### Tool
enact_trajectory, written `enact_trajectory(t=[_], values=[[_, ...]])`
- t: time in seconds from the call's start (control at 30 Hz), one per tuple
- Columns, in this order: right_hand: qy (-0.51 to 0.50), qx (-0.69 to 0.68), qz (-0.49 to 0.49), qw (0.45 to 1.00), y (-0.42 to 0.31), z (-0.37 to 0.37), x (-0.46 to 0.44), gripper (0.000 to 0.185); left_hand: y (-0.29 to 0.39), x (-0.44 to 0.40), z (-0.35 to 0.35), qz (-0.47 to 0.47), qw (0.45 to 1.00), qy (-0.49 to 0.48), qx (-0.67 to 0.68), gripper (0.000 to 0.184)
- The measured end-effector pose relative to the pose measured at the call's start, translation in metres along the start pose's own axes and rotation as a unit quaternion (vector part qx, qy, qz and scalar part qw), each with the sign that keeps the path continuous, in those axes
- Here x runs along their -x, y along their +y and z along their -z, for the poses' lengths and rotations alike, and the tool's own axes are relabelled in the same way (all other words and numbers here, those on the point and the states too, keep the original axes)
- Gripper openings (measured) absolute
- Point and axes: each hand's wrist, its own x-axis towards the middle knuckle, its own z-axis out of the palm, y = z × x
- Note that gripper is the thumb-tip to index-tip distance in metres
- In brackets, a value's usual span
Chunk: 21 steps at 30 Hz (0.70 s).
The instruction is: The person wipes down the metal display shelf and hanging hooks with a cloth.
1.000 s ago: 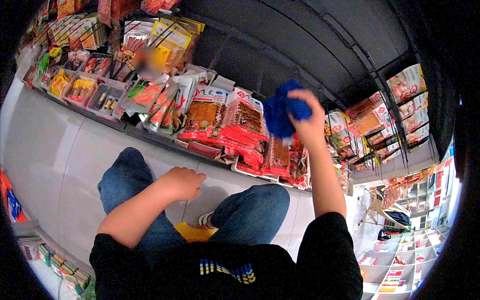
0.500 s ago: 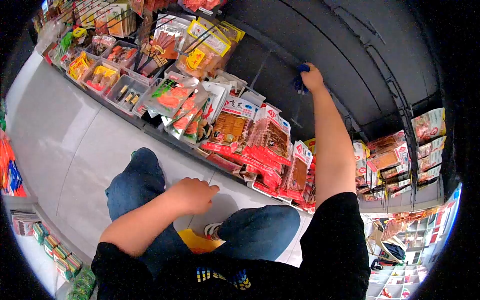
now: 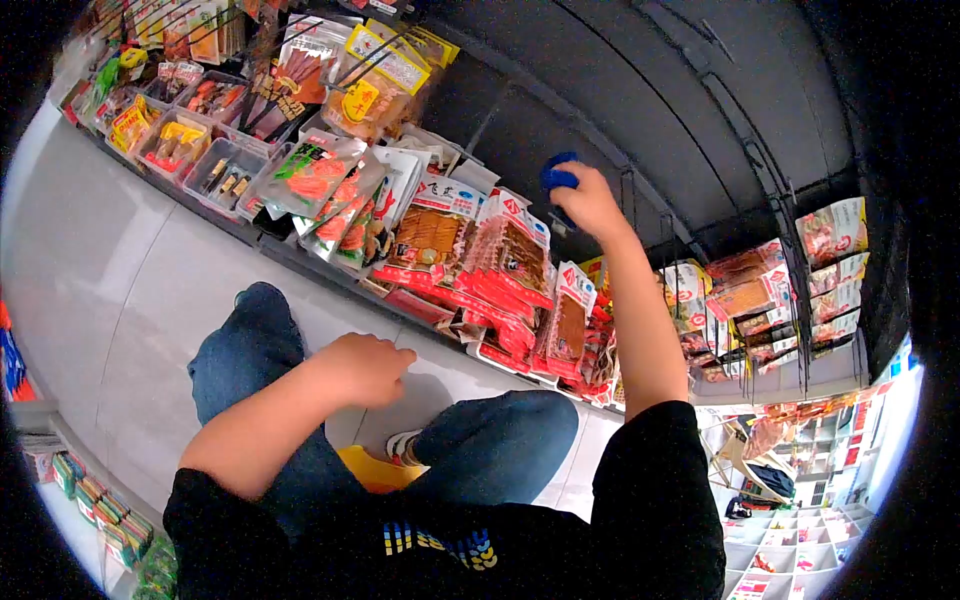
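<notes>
My right hand [image 3: 588, 200] grips a crumpled dark blue cloth [image 3: 561, 172] at the dark back panel [image 3: 660, 110] of the shelf, above the stacked snack packets. Below it lie packets with red and white wrapping [image 3: 515, 250] and a brown packet [image 3: 572, 318]. My left hand [image 3: 365, 370] hangs above my knees with its fingers curled together, and nothing shows in it. Part of the cloth is hidden behind my right fingers.
Clear plastic bins [image 3: 225, 175] with small packets line the shelf's left part. Thin metal hooks [image 3: 790, 270] carry hanging packets [image 3: 835, 230] at the right. A yellow object [image 3: 375, 470] is on the floor between my legs. White shelves [image 3: 800, 535] stand at the lower right.
My right hand with the blue cloth went up along the back panel, then came back lower and to the left. The view has shifted slightly. My left hand stays curled.
</notes>
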Motion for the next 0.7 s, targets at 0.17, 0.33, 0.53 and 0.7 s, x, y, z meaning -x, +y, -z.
enact_trajectory(t=[0.17, 0.33, 0.53, 0.7], values=[[0.003, -0.177, -0.048, 0.983, -0.011, 0.006, 0.032, 0.036, -0.003, -0.002, -0.003, 0.003, 1.0, 0.025, 0.01, 0.035], [0.187, 0.067, 0.147, 0.969, -0.035, 0.007, 0.063, 0.038, -0.003, -0.001, -0.003, -0.003, 0.999, 0.046, 0.005, 0.034], [0.157, 0.191, 0.132, 0.96, -0.055, -0.023, 0.103, 0.045, 0.004, -0.004, -0.006, -0.006, 1.0, 0.016, -0.002, 0.041], [0.081, 0.044, 0.139, 0.986, -0.081, 0.0, 0.104, 0.035, 0.007, 0.002, -0.007, 0.001, 0.999, 0.051, 0.001, 0.033]])
